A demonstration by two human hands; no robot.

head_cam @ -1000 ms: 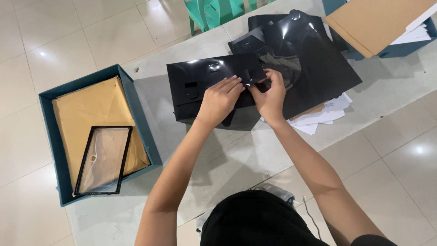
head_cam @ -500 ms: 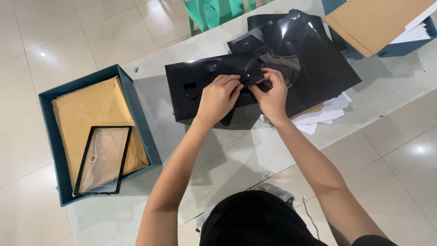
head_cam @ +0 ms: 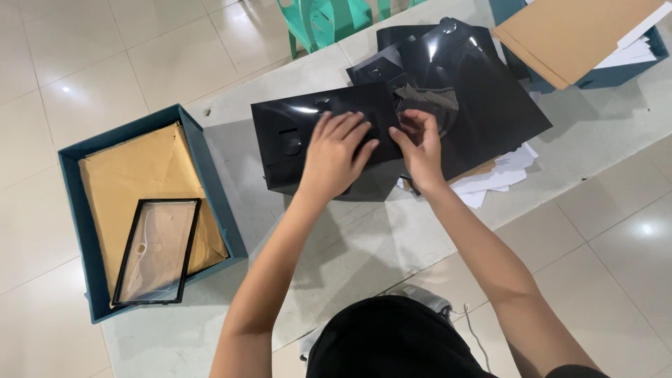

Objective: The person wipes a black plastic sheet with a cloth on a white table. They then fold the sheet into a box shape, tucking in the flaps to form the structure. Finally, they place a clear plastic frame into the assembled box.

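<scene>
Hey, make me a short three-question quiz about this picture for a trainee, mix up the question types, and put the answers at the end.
1. True or false: the left hand lies flat on the glossy black sheet.
2. Multiple choice: what lies on the tan paper in the teal box? A) a clear panel with a black frame B) a pair of scissors C) a green chair
3. Short answer: what pokes out from under the far stack of black sheets, beside the right hand?

Key
1. True.
2. A, the clear framed panel.
3. White papers.
</scene>
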